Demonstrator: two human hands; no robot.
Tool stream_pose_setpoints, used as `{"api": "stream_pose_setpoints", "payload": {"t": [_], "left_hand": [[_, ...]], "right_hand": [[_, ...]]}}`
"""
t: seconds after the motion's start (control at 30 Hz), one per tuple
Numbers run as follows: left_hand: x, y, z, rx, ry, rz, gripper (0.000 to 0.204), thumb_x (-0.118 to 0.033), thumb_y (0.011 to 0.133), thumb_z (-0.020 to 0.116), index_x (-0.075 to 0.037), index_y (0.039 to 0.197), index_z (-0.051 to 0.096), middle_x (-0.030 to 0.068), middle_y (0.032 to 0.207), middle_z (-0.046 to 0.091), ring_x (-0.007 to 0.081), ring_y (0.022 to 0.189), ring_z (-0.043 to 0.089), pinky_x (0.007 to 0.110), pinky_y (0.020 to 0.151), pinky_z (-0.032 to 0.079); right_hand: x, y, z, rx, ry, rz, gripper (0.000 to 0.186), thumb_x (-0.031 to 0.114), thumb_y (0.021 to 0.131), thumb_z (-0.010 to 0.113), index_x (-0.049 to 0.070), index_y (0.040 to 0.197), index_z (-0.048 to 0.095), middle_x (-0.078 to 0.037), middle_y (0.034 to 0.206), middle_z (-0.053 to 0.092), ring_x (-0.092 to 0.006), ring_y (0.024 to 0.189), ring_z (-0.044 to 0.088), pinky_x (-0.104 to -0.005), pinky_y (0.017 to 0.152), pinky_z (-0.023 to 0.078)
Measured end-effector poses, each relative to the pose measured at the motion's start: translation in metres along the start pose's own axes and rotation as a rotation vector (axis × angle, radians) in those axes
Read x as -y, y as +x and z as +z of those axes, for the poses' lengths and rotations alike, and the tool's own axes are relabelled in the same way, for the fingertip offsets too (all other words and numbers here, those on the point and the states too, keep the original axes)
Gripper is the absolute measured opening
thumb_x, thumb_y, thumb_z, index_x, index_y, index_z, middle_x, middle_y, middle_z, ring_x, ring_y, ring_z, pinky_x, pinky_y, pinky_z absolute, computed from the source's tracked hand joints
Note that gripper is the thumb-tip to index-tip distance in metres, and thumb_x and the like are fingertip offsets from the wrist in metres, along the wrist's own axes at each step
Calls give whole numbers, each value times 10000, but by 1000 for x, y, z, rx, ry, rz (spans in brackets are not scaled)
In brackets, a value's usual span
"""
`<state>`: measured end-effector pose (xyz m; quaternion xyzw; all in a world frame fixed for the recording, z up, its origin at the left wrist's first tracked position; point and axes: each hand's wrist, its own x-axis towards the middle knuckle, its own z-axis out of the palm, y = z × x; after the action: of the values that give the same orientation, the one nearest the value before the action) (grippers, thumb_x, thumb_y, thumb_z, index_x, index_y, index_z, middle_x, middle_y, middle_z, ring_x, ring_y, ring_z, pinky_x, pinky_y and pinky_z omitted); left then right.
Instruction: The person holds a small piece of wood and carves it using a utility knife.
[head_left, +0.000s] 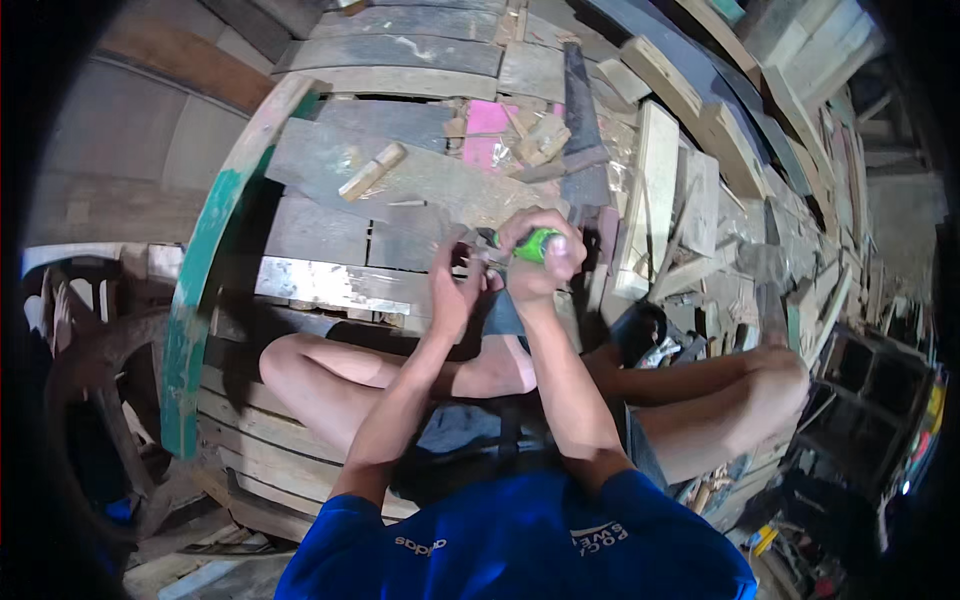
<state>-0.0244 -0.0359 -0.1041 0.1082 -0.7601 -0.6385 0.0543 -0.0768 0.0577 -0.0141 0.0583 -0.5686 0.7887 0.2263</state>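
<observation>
The thing in hand is a green object [536, 245] near the centre of the frame, inside the right hand [532, 273]. That grip is closed around it, fingers wrapped over the upper side and the thumb to its right, so no distance lies between thing and grip. Its long axis runs roughly across the frame, and a darker, narrower end points left, toward the left hand [454, 284]. The relation that counts, I judge, is this end against the left fingertips: they sit just beside it, a little lower and to the left. The left grip is partly curled, its fingers raised toward the right hand; motion blur there keeps me from telling how far it is open or whether it pinches something small.

Both hands are above the wooden planks [330, 228], between the person's bent knees. A loose wood block [372, 172] lies well apart, toward the upper left of the hands, its length slanting up to the right.
</observation>
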Motion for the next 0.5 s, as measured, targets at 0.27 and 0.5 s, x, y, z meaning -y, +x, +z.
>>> {"api": "stream_pose_setpoints", "payload": {"t": [0.27,0.5], "left_hand": [[-1,-10,-24,-18,217,140,229,-82,759,643,5,967,603,199,866,592,400,814,565,421,716,468],[-7,-1,-14,204,611,63,422,-304,787,625,-58,1120,544,190,1008,594,363,969,579,437,821,453]], "right_hand": [[7,-25,26,114,-284,-164,546,450,910,396,-36,690,510,-133,573,541,-216,530,531,-333,528,449],[-14,-40,-6,217,-88,-109,616,529,896,415,-65,893,580,-118,659,537,-219,622,521,-335,592,437]]}}
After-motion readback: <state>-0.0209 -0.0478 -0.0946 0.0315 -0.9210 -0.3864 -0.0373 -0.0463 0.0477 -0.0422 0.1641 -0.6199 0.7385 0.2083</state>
